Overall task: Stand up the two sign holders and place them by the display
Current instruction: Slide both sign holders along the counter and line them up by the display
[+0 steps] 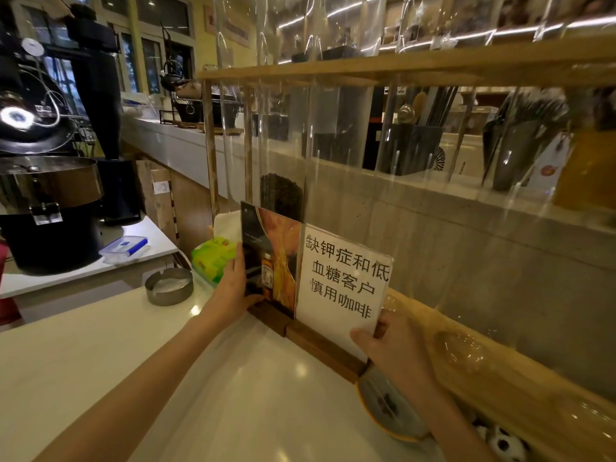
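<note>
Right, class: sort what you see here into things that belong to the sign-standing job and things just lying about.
Part of the job:
picture sign holder
text sign holder
left hand
right hand
display rack

Lying about:
metal ashtray
green tissue pack
blue-lidded box
coffee roaster

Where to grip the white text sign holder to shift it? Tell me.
Take the white sign holder by its wooden base, coming from the open counter side. The panel stands tall and thin, with the display's clear tubes close behind.

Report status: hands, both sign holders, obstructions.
Left hand grips picture sign holder; right hand grips text sign holder. Both upright, side by side against display. Nothing blocking.
</note>
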Demonstrator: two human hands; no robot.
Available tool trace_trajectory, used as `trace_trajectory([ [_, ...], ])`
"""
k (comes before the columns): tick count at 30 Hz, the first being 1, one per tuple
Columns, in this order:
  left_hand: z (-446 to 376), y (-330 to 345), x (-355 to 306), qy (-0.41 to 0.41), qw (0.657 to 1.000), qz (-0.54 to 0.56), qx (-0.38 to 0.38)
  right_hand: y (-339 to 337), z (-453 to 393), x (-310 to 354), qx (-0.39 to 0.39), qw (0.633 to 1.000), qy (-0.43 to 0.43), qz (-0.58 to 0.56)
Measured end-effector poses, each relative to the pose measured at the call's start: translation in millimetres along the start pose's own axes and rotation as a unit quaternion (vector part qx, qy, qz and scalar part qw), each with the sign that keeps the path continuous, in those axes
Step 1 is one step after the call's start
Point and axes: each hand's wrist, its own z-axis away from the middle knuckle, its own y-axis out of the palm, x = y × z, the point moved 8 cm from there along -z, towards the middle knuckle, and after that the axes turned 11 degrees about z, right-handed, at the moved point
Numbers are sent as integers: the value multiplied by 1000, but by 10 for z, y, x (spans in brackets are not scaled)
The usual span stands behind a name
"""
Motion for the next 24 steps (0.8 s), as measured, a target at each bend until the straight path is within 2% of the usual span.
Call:
trace_trajectory([
  [7,49,45,-110,2,1000,-15,-6,-32,-16,97,36,999,-8,5],
  [13,198,58,-131,-24,1000,0,-17,-488,-104,521,-7,993,-43,-111],
  [14,247,56,-138,-31,999,-2,-19,-593,-149,643,-26,993,-63,-101],
  [17,420,80,-145,-51,998,-15,-20,-746,-315,1124,-48,985,-165,13],
  [20,553,144,-135,-63,998,-8,-22,-513,-507,1585,11,951,-252,178],
  [22,597,206,-130,-63,998,-4,-8,-304,-634,1777,40,922,-274,270],
  [24,599,246,-111,-51,999,6,0,-148,-753,1884,73,913,-275,291],
])
